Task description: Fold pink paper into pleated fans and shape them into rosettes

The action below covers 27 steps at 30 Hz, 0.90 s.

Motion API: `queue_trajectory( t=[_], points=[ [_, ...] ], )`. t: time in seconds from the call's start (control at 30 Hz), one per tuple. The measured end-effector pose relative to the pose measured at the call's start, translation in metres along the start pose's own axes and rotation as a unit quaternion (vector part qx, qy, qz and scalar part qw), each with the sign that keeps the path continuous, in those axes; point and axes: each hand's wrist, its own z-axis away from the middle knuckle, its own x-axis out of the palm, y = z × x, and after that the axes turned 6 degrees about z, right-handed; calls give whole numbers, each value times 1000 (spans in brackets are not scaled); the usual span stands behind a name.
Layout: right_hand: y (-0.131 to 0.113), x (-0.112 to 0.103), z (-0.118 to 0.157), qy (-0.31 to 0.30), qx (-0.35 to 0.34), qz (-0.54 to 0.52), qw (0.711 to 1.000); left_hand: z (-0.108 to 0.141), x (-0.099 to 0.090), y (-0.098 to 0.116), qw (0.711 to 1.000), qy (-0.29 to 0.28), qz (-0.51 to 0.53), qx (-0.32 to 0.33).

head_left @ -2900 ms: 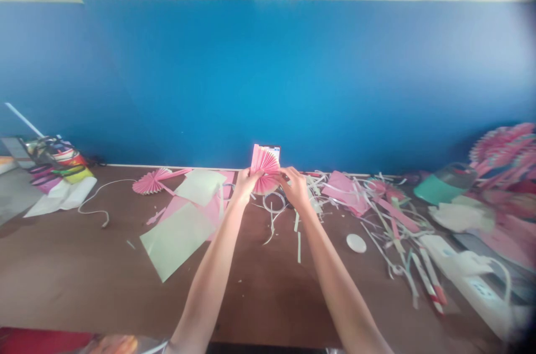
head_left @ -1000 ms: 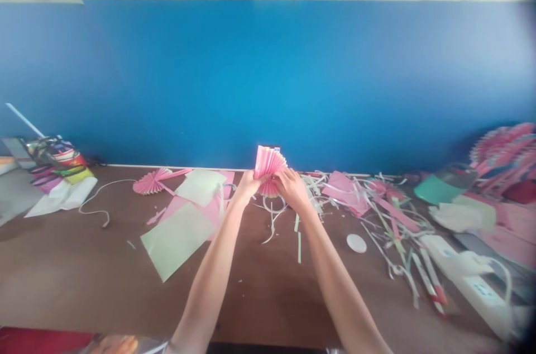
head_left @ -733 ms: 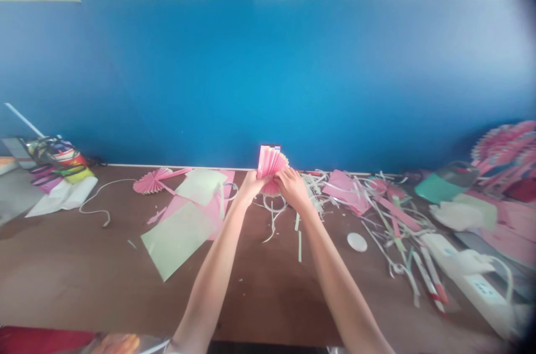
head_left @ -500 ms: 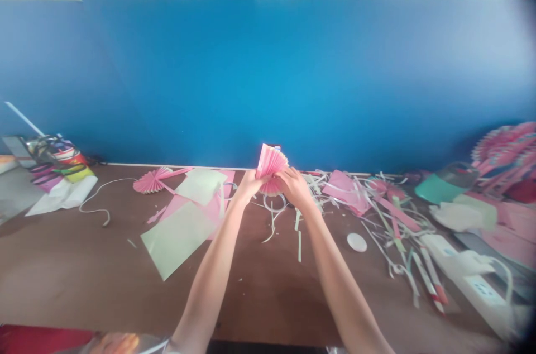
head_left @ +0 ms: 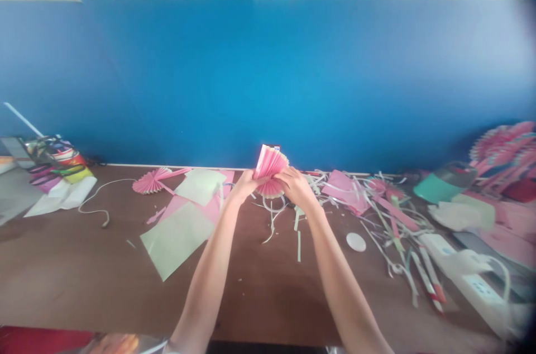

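A pleated pink paper fan (head_left: 271, 164) with pale edges is held up over the back middle of the brown table, its folds spread. My left hand (head_left: 247, 183) is closed on its left side, thumb across the pleats. On the right side, my right hand (head_left: 294, 185) pinches the fan near its centre. Below the hands lie a white paper ring (head_left: 274, 206) and thin green strips (head_left: 298, 246). Another pink fan (head_left: 151, 181) rests on the table to the left, near pale green paper (head_left: 178, 239).
Paper scraps, a white disc (head_left: 355, 242), markers (head_left: 427, 282) and a white power strip (head_left: 464, 276) lie to the right. More pink fans (head_left: 502, 153) stand at the far right. A cable (head_left: 94, 204) and scissors (head_left: 46, 175) are at left. A blue panel (head_left: 268, 75) rises behind.
My left hand has shifted slightly left on the fan. The fan's folded left part has tilted a little, and my right hand stays nearly in place.
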Motion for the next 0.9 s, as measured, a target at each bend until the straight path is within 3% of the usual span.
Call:
queue_trajectory(
  t=[0.43,0.67,0.9],
  points=[
    [-8,2,-2,-10,-11,32,999,0,-2,-5,997,9,59,-47],
    [-14,11,-2,14,34,67,997,0,0,-10,995,-5,84,-51],
    [-12,17,0,-21,34,148,988,1,7,-5,997,13,61,-52]
  ],
)
